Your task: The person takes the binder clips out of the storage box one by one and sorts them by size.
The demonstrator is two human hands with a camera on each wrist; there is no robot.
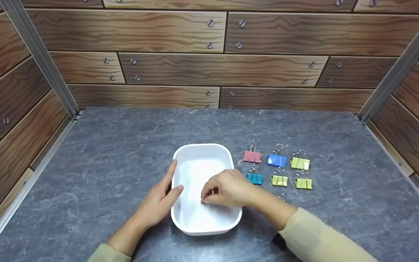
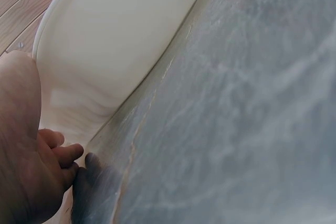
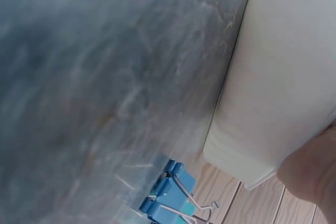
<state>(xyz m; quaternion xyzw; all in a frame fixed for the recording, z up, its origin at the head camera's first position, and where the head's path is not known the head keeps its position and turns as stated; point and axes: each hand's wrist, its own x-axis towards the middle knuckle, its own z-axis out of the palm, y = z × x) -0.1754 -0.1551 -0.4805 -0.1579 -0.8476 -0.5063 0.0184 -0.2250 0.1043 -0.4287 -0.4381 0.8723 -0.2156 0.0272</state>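
A white, deep plastic container (image 1: 206,232) stands on the table. My left hand (image 1: 158,203) holds its left side, thumb over the rim and the other fingers along the outer wall; the left wrist view shows that hand (image 2: 31,161) against the white side. Inside the container, the fingertips of my right hand (image 1: 229,189) pinch a small reddish thing (image 1: 202,201), mostly hidden, so its kind cannot be told. To the right lie binder clips: a red one (image 1: 252,157), a blue one (image 1: 276,160), a teal one (image 1: 254,179) and several yellow-green ones (image 1: 300,163).
Another teal clip (image 1: 285,198) is partly covered by the right forearm. A black object (image 1: 279,241) peeks out under the right sleeve. In the right wrist view a blue clip (image 3: 170,190) lies beside the container. Wood-patterned walls (image 1: 173,69) enclose the grey marbled table (image 1: 122,138).
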